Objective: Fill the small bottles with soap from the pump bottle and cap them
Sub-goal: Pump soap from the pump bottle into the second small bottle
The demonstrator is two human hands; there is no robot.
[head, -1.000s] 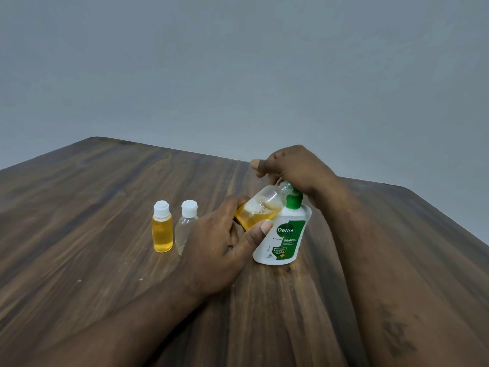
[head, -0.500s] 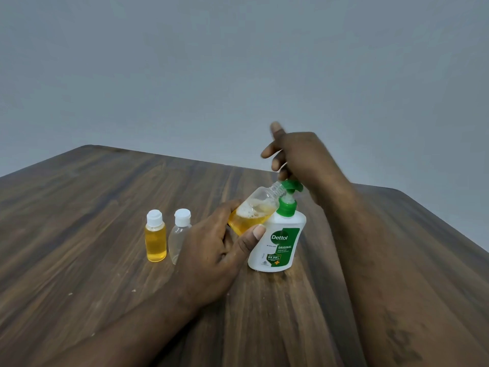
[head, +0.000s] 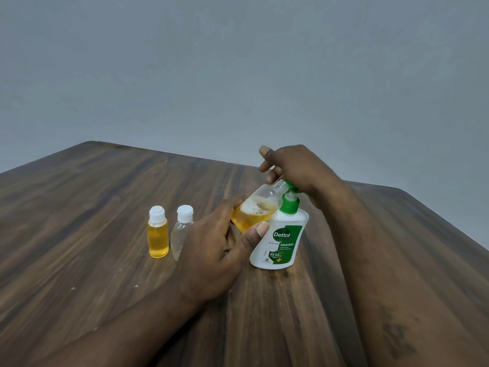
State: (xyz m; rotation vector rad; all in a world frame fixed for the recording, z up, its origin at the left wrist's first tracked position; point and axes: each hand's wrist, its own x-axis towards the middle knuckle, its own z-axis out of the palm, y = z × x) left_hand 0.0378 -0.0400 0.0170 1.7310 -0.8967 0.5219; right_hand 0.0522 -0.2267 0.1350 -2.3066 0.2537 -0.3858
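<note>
L hand [head: 214, 250] grips tilted half-full bottle [head: 255, 210] at pump bottle [head: 280, 239]. R hand [head: 293, 165] covers pump head [head: 289, 185], grip unclear. Left: full bottle [head: 158, 235], empty bottle [head: 181, 231].

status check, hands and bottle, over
Left hand grips tilted small bottle, roughly half full, mouth at pump bottle spout. Right hand on pump head. Nothing in the way; two capped bottles stand clear at left.

The dark brown wooden table [head: 105, 207] is showing streaky grain under a smooth, faintly sheened finish. The white plastic pump bottle [head: 292, 219] is gleaming glossy, and its green plastic pump head [head: 291, 205] is looking smooth. The tilted clear plastic small bottle [head: 264, 197] is glinting. The yellow-filled clear plastic bottle [head: 158, 239] and the empty clear plastic bottle [head: 178, 237] are wearing smooth, matt white plastic caps [head: 157, 213]. The grey wall [head: 238, 75] is looking matt.
</note>
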